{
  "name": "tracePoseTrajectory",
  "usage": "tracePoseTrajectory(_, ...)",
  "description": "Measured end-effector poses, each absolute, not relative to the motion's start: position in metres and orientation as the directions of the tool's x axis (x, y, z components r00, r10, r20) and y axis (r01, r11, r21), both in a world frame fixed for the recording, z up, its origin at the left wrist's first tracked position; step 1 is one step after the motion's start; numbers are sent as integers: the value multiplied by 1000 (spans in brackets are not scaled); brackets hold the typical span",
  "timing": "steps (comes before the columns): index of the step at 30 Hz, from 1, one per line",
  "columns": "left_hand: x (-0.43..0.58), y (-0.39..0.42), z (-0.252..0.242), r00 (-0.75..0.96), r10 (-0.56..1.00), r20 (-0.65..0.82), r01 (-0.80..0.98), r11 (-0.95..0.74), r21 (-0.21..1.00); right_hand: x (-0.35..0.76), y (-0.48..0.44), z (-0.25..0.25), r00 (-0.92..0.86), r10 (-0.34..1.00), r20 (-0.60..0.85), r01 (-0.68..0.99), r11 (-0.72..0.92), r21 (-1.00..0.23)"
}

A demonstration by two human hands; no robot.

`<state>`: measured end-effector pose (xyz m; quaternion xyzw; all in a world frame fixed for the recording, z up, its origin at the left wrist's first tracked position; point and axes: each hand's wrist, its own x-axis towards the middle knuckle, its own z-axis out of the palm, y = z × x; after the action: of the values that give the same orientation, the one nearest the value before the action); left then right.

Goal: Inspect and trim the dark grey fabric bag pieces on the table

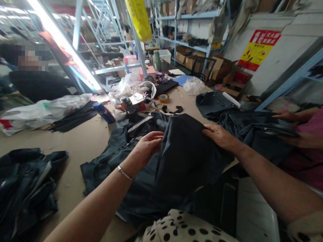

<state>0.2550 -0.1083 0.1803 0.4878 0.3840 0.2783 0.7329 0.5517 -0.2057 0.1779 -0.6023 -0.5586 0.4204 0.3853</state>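
Note:
Both of my hands grip a piece of dark navy fabric (188, 151), raised off the table and hanging toward my lap. My left hand (148, 144) pinches its left edge, and a silver bangle sits on that wrist. At the upper right corner, my right hand (218, 134) holds the cloth between thumb and fingers. More dark fabric (108, 161) lies crumpled on the table beneath and to the left of the held piece. Whether the raised piece is joined to it, I cannot tell.
The table (88, 143) bears a dark cloth pile (27, 188) at left, a blue bottle (104, 112), yellow tape (164, 98) and plastic bags. At right, a co-worker's hands (287, 116) handle more dark garments (252, 127). A white bin-like box (256, 208) stands below my right arm.

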Motion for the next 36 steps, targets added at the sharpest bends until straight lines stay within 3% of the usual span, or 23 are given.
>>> tracePoseTrajectory(2,251,-101,154,488,776,-400,-4,460,888,605,-219,150,225,972,-68,487,-173,-856)
tracePoseTrajectory(5,236,-104,109,388,771,-506,171,479,861,666,-229,105,426,903,54,723,-304,-621)
tracePoseTrajectory(7,226,-114,80,346,768,-539,297,455,839,670,-224,80,407,895,183,811,-262,-523)
tracePoseTrajectory(9,217,-127,58,323,766,-555,379,433,818,639,-212,59,296,935,196,848,-163,-504)
tracePoseTrajectory(13,206,-144,37,289,789,-542,436,396,809,522,-180,20,-15,993,-113,811,-54,-583)
tracePoseTrajectory(18,197,-152,40,289,807,-515,432,370,822,450,-164,-22,22,958,-285,815,-183,-550)
tracePoseTrajectory(22,199,-160,49,295,822,-487,415,348,840,461,-170,-6,-4,946,-323,781,-199,-592)
tracePoseTrajectory(27,215,-181,72,382,786,-486,333,373,866,449,-190,64,-106,971,-216,651,-97,-753)
tracePoseTrajectory(32,234,-206,112,446,693,-567,15,627,779,404,-220,103,-111,979,-172,325,-127,-937)
tracePoseTrajectory(36,234,-209,141,370,688,-624,-185,713,677,377,-234,112,-110,968,-226,101,-215,-971)
